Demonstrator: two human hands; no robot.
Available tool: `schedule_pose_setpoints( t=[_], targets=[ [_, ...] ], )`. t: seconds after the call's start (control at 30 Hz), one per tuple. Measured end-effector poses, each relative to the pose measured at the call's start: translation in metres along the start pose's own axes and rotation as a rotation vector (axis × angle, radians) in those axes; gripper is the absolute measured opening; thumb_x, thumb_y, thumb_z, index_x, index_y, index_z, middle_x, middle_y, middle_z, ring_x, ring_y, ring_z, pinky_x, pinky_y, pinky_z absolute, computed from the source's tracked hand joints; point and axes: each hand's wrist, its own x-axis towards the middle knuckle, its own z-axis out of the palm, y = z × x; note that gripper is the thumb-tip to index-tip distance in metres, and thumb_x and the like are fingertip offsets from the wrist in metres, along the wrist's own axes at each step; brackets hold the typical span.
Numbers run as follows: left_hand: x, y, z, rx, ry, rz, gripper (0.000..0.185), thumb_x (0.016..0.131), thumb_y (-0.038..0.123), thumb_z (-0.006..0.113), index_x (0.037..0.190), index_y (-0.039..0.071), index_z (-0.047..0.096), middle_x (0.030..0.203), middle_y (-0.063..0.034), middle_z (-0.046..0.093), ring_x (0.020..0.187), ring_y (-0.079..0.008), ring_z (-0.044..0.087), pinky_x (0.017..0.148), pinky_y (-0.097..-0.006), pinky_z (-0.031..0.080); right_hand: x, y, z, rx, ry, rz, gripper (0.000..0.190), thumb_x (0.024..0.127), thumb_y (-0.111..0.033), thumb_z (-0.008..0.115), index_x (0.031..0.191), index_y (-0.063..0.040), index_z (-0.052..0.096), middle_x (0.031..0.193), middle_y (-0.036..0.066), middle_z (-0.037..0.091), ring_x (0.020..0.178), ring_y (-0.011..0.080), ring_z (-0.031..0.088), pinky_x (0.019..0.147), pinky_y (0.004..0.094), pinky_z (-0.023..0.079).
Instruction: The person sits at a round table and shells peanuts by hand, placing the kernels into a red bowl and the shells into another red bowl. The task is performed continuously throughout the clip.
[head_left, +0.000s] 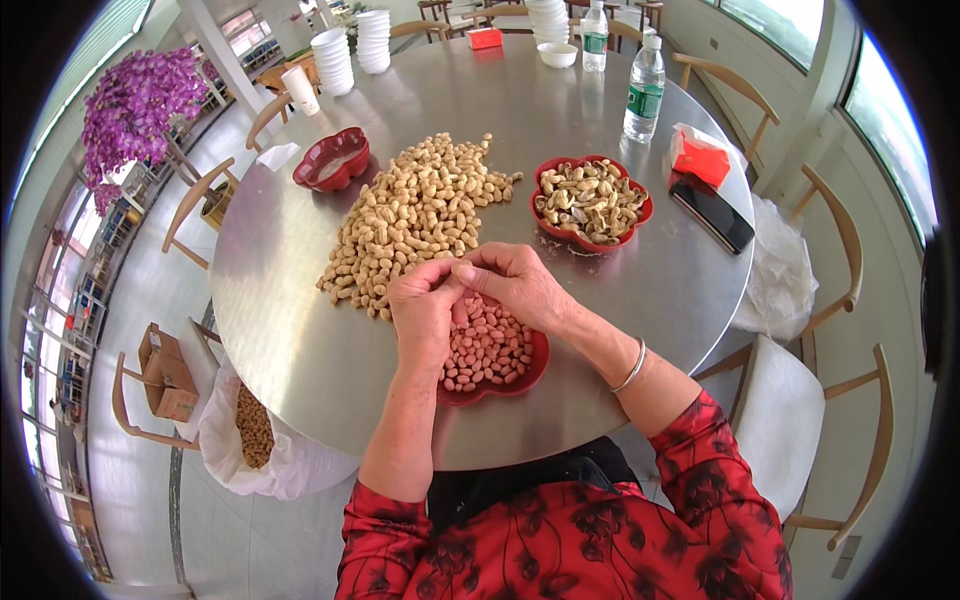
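Observation:
My left hand (426, 311) and my right hand (517, 285) meet at the fingertips above a red lobed bowl (541, 367) of shelled pink peanuts (487, 349). The fingers are pinched together; whatever is between them is too small or too hidden to tell, perhaps a peanut. Just beyond my hands lies a large heap of unshelled peanuts (412, 214) on the round metal table. To the right of the heap, a second red lobed bowl (645, 214) holds empty peanut shells (589, 199). A third red bowl (334, 159) stands left of the heap, with a little pale matter at its bottom.
A black phone (712, 212), a red tissue pack (700, 159) and water bottles (645, 94) are on the right of the metal table (292, 330). Stacked white bowls (332, 64) stand at the back. A white sack (225, 450) of peanuts and wooden chairs (780, 427) surround the table.

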Motion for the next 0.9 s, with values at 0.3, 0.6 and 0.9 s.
schedule_pose_setpoints(
  t=[0.3,0.6,0.9],
  targets=[
    [-0.008,0.001,0.008,0.132,0.072,0.043,0.016,0.082,-0.01,0.056,0.09,-0.004,0.068,0.067,-0.0027,0.06,0.044,-0.0042,0.042,0.04,-0.0185,0.031,-0.006,-0.003,0.006,-0.029,0.042,-0.033,0.035,0.088,-0.028,0.064,0.091,0.007,0.063,0.078,0.009,0.063,0.074,0.0099,0.056,0.066,0.0274,0.048],
    [-0.007,0.01,0.012,-0.259,-0.003,-0.142,0.013,0.089,0.015,0.065,0.087,0.002,0.064,0.065,0.0011,0.053,0.047,-0.0037,0.037,0.044,-0.0185,0.027,-0.008,-0.012,0.014,0.455,0.195,-0.026,0.025,0.093,-0.019,0.059,0.093,0.006,0.064,0.077,0.003,0.062,0.067,0.0061,0.053,0.059,0.0226,0.045],
    [-0.006,0.01,0.011,-0.232,-0.063,-0.206,0.021,0.089,0.021,0.065,0.076,0.006,0.059,0.065,0.0009,0.053,0.045,-0.0039,0.035,0.044,-0.0204,0.027,-0.005,-0.007,0.001,0.546,0.199,0.165,0.026,0.091,-0.021,0.061,0.083,0.003,0.066,0.065,0.0,0.057,0.055,0.0037,0.043,0.05,0.0189,0.036]
  ],
)
